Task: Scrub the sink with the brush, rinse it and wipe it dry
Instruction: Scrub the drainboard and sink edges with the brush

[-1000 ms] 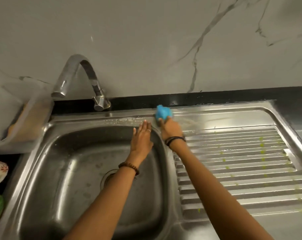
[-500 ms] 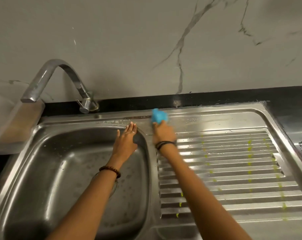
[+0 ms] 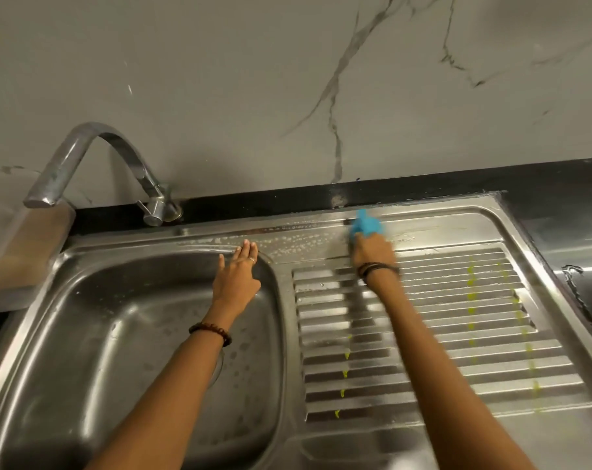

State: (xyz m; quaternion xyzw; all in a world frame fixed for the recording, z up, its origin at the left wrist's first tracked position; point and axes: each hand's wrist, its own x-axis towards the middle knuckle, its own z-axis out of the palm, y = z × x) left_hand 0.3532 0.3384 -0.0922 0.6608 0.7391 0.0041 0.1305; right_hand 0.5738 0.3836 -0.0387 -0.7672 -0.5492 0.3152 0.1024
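Stainless steel makes up the sink (image 3: pixel 172 334), its basin and ribbed draining board (image 3: pixel 457 334) dotted with water and yellow-green drips; no writing can be read anywhere. The right hand (image 3: pixel 372 251) has its fingers closed on the blue brush (image 3: pixel 365 224), which juts past the fingertips onto the wet back ledge, soap foam lying just to their left. The left hand (image 3: pixel 237 279) rests flat at the basin's far rim, fingers straight and close together. Beyond both hands stand a curved tap (image 3: pixel 94 154), a black countertop strip (image 3: pixel 423 188) and a grey veined marble wall (image 3: pixel 287 79).
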